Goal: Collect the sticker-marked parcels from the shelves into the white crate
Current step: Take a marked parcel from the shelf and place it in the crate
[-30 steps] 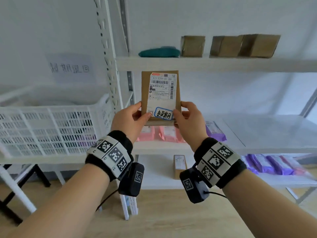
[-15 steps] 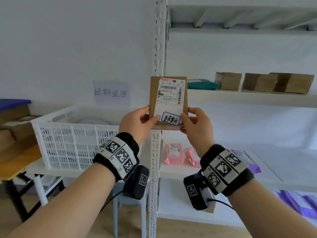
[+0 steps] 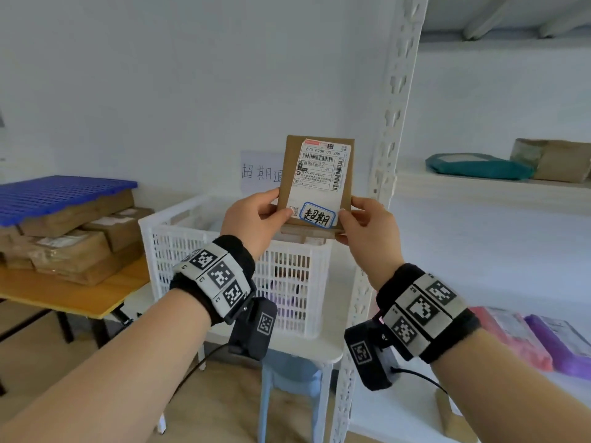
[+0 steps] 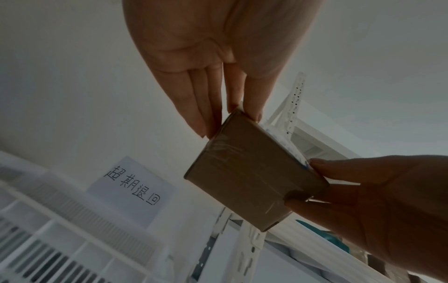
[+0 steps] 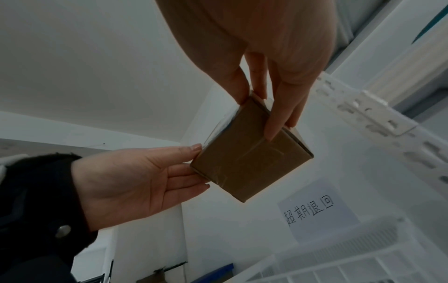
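Both hands, left hand (image 3: pixel 252 219) and right hand (image 3: pixel 367 231), pinch the lower corners of the small brown cardboard parcel (image 3: pixel 315 183) with a blue-bordered sticker (image 3: pixel 317 216), upright above the white slatted plastic crate (image 3: pixel 287 282).

The head view looks forward from above the hands; both wrist views look up, very near, sharing the brown parcel (image 3: pixel 315 183) and wall sign (image 4: pixel 132 188)
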Available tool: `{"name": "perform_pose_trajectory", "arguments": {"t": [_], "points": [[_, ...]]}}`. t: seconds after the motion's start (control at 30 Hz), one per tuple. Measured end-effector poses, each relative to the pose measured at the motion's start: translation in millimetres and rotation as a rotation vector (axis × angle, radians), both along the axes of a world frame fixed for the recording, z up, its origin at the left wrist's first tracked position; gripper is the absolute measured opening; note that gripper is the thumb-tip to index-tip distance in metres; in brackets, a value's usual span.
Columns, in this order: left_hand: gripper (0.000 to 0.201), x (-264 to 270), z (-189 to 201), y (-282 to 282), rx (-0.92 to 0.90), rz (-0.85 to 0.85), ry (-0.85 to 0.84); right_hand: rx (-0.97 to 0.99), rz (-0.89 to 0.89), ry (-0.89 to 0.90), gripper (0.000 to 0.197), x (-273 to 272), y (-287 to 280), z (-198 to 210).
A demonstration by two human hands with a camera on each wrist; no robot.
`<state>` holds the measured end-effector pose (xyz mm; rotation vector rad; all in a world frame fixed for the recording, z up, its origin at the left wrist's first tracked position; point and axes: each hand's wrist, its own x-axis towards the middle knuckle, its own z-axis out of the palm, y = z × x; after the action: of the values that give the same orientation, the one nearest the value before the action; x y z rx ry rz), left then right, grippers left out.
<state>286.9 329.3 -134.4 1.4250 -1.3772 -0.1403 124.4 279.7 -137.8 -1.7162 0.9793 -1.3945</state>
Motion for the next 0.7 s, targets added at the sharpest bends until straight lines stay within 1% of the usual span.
{"name": "perform_pose_trajectory", "arguments": {"t": [0.1,0.17,0.33,0.43,0.57,0.7], "points": [[0.036,24,3,-26,0.017,0.024,0.001,0.004,0.026,0.012,0.031,25,-33,2],[0.034,42,3,-50,0.037,0.027,-0.005,0.013,0.040,0.033,0.028,42,-59,4],[0.032,85,13,-134,0.116,0.053,-0.054,0.006,-0.010,0.119,0.022,92,-154,8],[0.033,111,21,-192,0.209,0.072,-0.054,0.041,-0.024,0.158,0.015,119,-215,11],[0.034,148,30,-257,0.368,0.103,-0.142,0.102,-0.013,0.245,0.025,156,-283,10],[0.031,183,30,-312,0.513,0.085,-0.119,0.166,-0.006,0.353,0.024,189,-339,5]]}}
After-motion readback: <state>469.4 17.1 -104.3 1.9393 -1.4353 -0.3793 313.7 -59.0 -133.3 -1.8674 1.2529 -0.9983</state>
